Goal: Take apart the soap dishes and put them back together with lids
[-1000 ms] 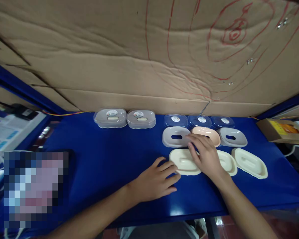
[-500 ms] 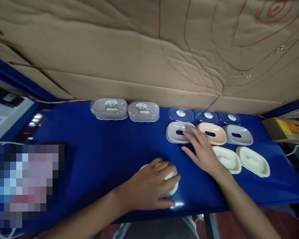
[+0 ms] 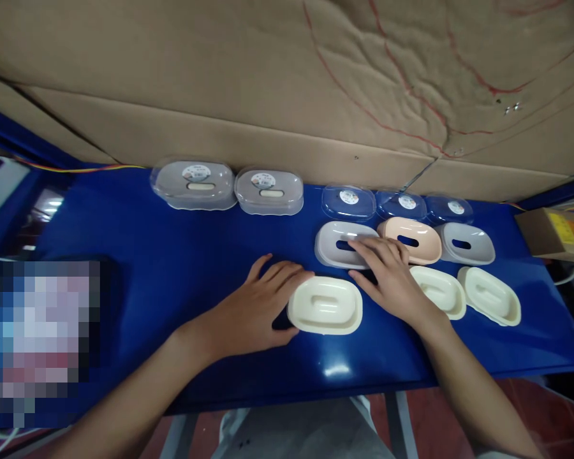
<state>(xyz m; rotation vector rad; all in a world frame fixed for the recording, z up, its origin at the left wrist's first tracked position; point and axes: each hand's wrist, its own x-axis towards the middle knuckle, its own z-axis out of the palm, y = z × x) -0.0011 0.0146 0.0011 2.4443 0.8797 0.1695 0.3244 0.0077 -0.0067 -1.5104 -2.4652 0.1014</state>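
1. Cream dish (image 3: 332, 309) lies upright on the blue bench (image 3: 124, 255), near the front edge and right of that edge's middle. A cardboard wall (image 3: 172, 83) rises behind the back edge.
2. The dish's long axis runs roughly along the front edge. The left hand (image 3: 251, 312) is nearer: it is open at the left end, forefinger at the back corner and thumb by the front one. The dish lies to its right; whether either digit presses on it, I cannot tell.
3. The right hand (image 3: 397, 287) lies beyond the dish's right end, a little back. Its fingers bend over the left grey dish (image 3: 326, 248), thumb by the front rim; I cannot tell if it grips.
4. Two lidded grey containers (image 3: 220, 196) (image 3: 291, 199) sit side by side along the back edge, left of the middle.
5. A peach dish (image 3: 428, 250) and right grey dish (image 3: 481, 250) continue the slotted row.
6. Two other cream dishes (image 3: 447, 298) (image 3: 500, 307) rest toward the right edge, the nearer partly behind the right hand.
7. Three clear lids (image 3: 335, 207) (image 3: 387, 207) (image 3: 440, 209) line the back edge, each with a round sticker (image 3: 349, 197).
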